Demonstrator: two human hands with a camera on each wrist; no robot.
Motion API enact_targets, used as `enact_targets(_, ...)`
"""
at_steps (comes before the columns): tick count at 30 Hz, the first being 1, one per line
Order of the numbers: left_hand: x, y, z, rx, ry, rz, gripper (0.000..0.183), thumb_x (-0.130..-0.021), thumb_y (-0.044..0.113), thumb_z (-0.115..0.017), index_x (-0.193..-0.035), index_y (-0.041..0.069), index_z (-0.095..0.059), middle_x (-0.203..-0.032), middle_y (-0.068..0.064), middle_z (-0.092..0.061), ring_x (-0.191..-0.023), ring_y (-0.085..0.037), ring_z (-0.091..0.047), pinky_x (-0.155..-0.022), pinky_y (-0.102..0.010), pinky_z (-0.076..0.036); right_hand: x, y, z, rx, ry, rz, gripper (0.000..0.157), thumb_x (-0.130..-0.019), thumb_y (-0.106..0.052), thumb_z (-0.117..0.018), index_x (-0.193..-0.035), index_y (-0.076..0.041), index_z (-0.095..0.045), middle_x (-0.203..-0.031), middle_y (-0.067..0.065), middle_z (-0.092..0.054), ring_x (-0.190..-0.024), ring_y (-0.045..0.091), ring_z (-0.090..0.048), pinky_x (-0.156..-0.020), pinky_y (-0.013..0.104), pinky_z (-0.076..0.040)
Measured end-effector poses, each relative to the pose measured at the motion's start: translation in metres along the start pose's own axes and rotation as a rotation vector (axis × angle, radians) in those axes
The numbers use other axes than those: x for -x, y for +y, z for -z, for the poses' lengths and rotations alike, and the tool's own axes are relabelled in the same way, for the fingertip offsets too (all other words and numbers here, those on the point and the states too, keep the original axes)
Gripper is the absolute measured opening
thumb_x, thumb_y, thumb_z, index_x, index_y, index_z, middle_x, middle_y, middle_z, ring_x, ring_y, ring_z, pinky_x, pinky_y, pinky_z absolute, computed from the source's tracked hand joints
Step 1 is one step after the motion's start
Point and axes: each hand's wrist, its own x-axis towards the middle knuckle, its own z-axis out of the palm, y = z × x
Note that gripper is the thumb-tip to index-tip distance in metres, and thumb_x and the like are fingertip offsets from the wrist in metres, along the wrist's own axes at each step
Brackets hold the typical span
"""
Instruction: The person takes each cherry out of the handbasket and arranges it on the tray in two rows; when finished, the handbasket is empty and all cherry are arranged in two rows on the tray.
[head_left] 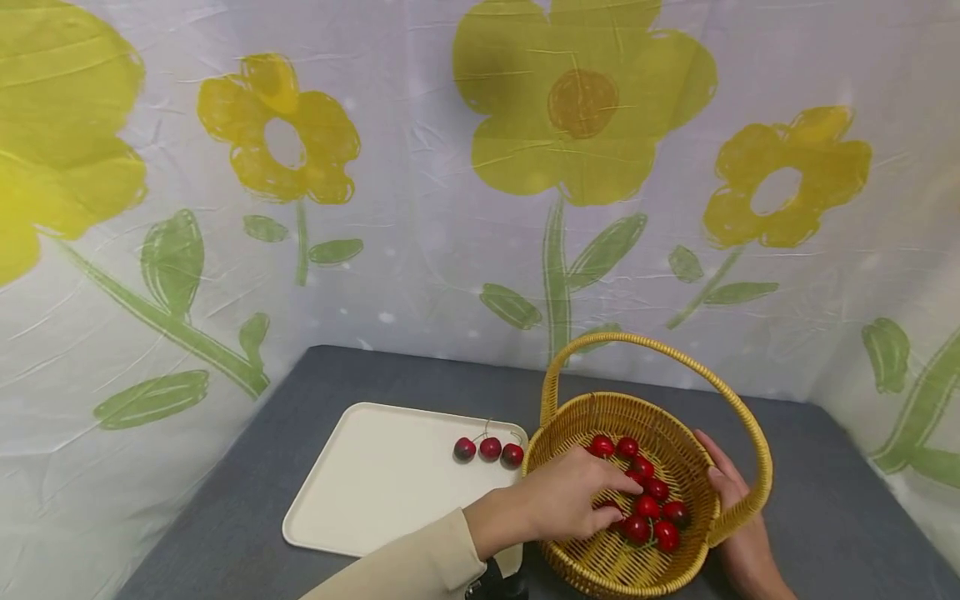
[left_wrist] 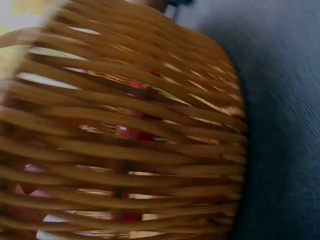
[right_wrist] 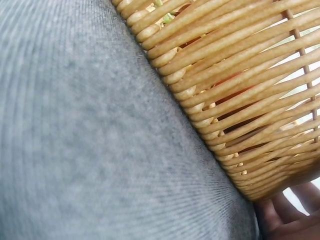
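Observation:
A round wicker basket (head_left: 592,404) with a tall arched handle holds several dark red cherries (head_left: 647,506). My left hand (head_left: 562,496) reaches over its left rim, thumb and fingers apart among the cherries, one cherry partly hidden beside the thumb. On the outside of the basket's right wall, near the foot of the handle, rests my right hand (head_left: 742,533). In the right wrist view its fingers (right_wrist: 287,212) lie against the weave. Through gaps in the wicker wall (left_wrist: 125,150), red cherries show in the left wrist view.
Left of the basket lies a cream rectangular tray (head_left: 375,483), its right end partly behind my left arm. Three stemmed cherries (head_left: 490,449) sit in a row near its far right corner. A dark grey table (head_left: 247,508) meets a flower-printed cloth (head_left: 420,292) behind.

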Motion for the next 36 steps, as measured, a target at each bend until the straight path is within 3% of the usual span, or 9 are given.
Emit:
enact_targets(3,-0.0039,-0.0024,-0.0059,-0.095,-0.043,-0.004,0.032,-0.099,0.012,-0.079,-0.131,0.014,-0.081,-0.127,0.005,-0.081,-0.11,0.003,-0.072,-0.095,-0.007,-0.051,0.0001,0.0006,0.0001,-0.017,-0.004,0.003,0.062,-0.122,-0.044,-0.024,-0.176,-0.015,-0.02,-0.174,0.017,-0.029,-0.129,-0.018,-0.052,-0.096,0.011,-0.054)
enact_targets(8,-0.0046,-0.004,-0.0087,-0.07,-0.104,0.038,0.036,-0.094,0.004,-0.076,-0.128,0.017,-0.083,-0.119,0.01,-0.082,-0.074,0.005,-0.054,-0.069,-0.005,-0.043,-0.001,0.0001,0.0005,-0.013,-0.002,-0.019,0.061,-0.122,-0.041,-0.021,-0.177,-0.014,-0.018,-0.176,0.018,-0.027,-0.128,-0.021,-0.05,-0.096,0.008,-0.052)
enact_targets(14,-0.0053,-0.0042,-0.0102,-0.007,-0.13,0.044,0.045,-0.091,-0.008,-0.066,-0.122,0.02,-0.085,-0.111,0.014,-0.082,-0.065,0.004,-0.044,-0.064,-0.006,-0.04,-0.0011,0.0016,0.0016,-0.005,0.001,-0.018,0.06,-0.122,-0.038,-0.019,-0.177,-0.013,-0.017,-0.177,0.022,-0.023,-0.128,-0.025,-0.045,-0.097,0.005,-0.049)
enact_targets(21,-0.0052,-0.003,-0.0103,-0.091,-0.16,0.079,0.03,-0.09,0.007,-0.082,-0.113,0.024,-0.088,-0.105,0.017,-0.081,-0.082,0.008,-0.056,-0.077,-0.004,-0.045,-0.0029,-0.0005,0.0011,-0.033,0.013,-0.066,0.06,-0.122,-0.038,-0.019,-0.177,-0.013,-0.015,-0.179,0.022,-0.021,-0.125,-0.025,-0.044,-0.097,0.002,-0.047)
enact_targets(27,-0.0065,-0.0037,-0.0088,-0.008,-0.228,0.066,0.036,-0.09,0.002,-0.08,-0.119,0.022,-0.086,-0.109,0.017,-0.08,-0.082,0.005,-0.055,-0.074,-0.005,-0.044,-0.0022,-0.0012,0.0011,-0.016,0.01,-0.074,0.06,-0.122,-0.038,-0.019,-0.177,-0.013,-0.015,-0.18,0.02,-0.021,-0.127,-0.024,-0.042,-0.097,0.002,-0.046)
enact_targets(32,-0.0075,-0.0041,-0.0082,-0.005,-0.255,0.063,0.023,-0.09,0.014,-0.087,-0.112,0.021,-0.086,-0.099,0.016,-0.078,-0.08,0.006,-0.056,-0.072,-0.006,-0.045,-0.0021,-0.0007,0.0005,-0.022,0.013,-0.058,0.061,-0.122,-0.039,-0.02,-0.177,-0.012,-0.016,-0.179,0.021,-0.021,-0.126,-0.025,-0.042,-0.097,0.002,-0.046)
enact_targets(36,-0.0082,-0.0062,-0.0071,0.017,-0.252,0.044,0.019,-0.091,0.021,-0.087,-0.11,0.021,-0.085,-0.095,0.018,-0.075,-0.082,0.007,-0.057,-0.083,-0.008,-0.043,-0.0018,-0.0004,0.0005,-0.04,0.009,-0.042,0.061,-0.122,-0.039,-0.021,-0.177,-0.011,-0.016,-0.178,0.022,-0.021,-0.127,-0.025,-0.044,-0.098,0.003,-0.046)
